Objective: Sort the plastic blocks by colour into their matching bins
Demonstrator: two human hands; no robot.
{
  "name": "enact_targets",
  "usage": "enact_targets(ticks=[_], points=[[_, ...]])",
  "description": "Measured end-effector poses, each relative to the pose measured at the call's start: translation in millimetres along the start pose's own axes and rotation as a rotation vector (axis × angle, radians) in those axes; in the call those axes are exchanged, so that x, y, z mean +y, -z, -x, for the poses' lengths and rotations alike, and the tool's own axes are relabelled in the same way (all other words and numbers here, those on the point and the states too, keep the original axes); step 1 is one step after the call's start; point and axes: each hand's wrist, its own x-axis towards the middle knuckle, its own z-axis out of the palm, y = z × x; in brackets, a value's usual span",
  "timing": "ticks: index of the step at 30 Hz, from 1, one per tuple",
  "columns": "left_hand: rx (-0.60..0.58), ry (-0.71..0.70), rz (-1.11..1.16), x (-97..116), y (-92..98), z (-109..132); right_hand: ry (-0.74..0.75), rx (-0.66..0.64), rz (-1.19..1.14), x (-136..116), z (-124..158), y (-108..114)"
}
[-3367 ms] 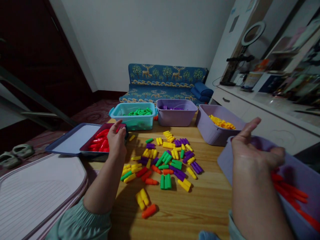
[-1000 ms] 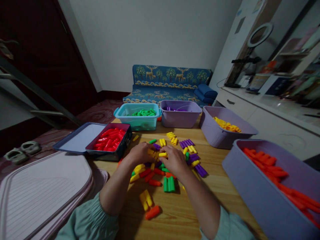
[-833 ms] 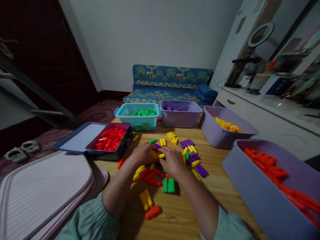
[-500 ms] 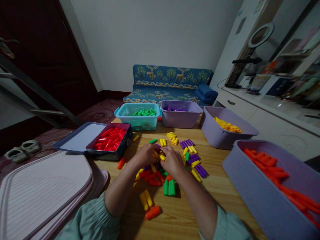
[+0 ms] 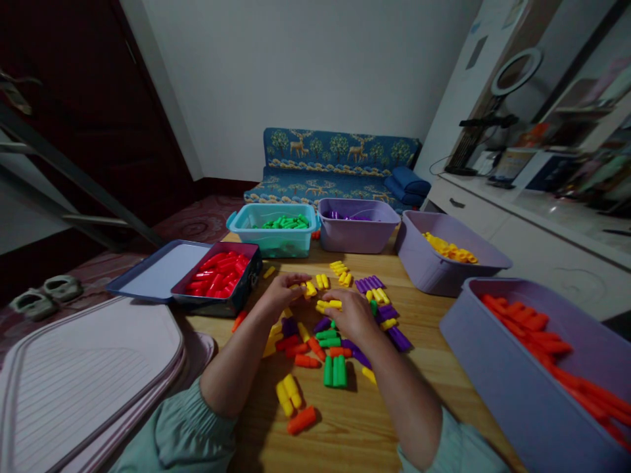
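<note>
My left hand [image 5: 286, 293] reaches over the middle of the wooden table [image 5: 394, 407], its fingers closed on a yellow piece [image 5: 310, 289]. To its right, my right hand [image 5: 349, 311] is closed on yellow pieces [image 5: 327, 305] that stick out past its fingertips. Below and between the hands lie loose green pieces [image 5: 328, 338], orange pieces [image 5: 306, 361] and purple ones [image 5: 322, 324]. Three green pieces [image 5: 335, 372] lie side by side nearer to me. Purple pieces [image 5: 369, 284] and more yellow pieces [image 5: 322, 282] lie beyond my hands.
Around the table stand a red-filled tin [image 5: 236, 302], a turquoise bin [image 5: 276, 248] of green pieces, a purple bin [image 5: 357, 238], a bin [image 5: 428, 269] of yellow pieces and a bin [image 5: 503, 368] of orange pieces. Folded pink boards [image 5: 93, 368] are at the left.
My hands were together over the pile and have moved apart, the left one up and leftward, the right one slightly right. More of the pile between them shows.
</note>
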Motion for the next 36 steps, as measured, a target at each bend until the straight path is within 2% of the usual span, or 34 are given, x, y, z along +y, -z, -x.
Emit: enact_targets(ticks=[3, 6, 10, 13, 18, 22, 27, 31, 34, 36], points=[[0.028, 0.009, 0.067, 1.1, 1.7, 1.9, 0.002, -0.010, -0.115, 5.1, -2.3, 0.8], [0.032, 0.006, 0.114, 0.5, 3.0, 1.4, -0.038, 0.028, -0.325, 5.6, -6.2, -0.2], [-0.033, -0.017, 0.187, -1.6, 1.9, -1.6, -0.084, 0.104, -0.666, -2.5, -10.0, -5.1], [-0.095, -0.005, 0.230, -1.2, -2.2, -1.3, -0.129, 0.121, -0.766, -5.7, -10.4, -11.7], [-0.152, 0.088, 0.298, 4.0, -9.9, 4.5, -0.115, 0.104, -0.623, 0.2, -9.7, -18.3], [-0.160, 0.142, 0.326, 8.1, -12.4, 8.1, -0.105, 0.166, -0.512, 0.9, -8.8, -15.0], [-0.172, 0.162, 0.390, 12.7, -13.1, 10.2, -0.124, 0.208, -0.499, -0.4, -9.2, -12.4], [-0.154, 0.234, 0.457, 15.1, -11.8, 9.7, -0.122, 0.228, -0.554, -4.9, -8.4, -7.2], [-0.163, 0.233, 0.531, 15.2, -9.4, 8.1, -0.085, 0.305, -0.544, -15.1, -4.7, 2.9], [-0.141, 0.207, 0.572, 15.8, -9.0, 8.0, -0.040, 0.397, -0.430, -23.9, -1.3, 9.4]])
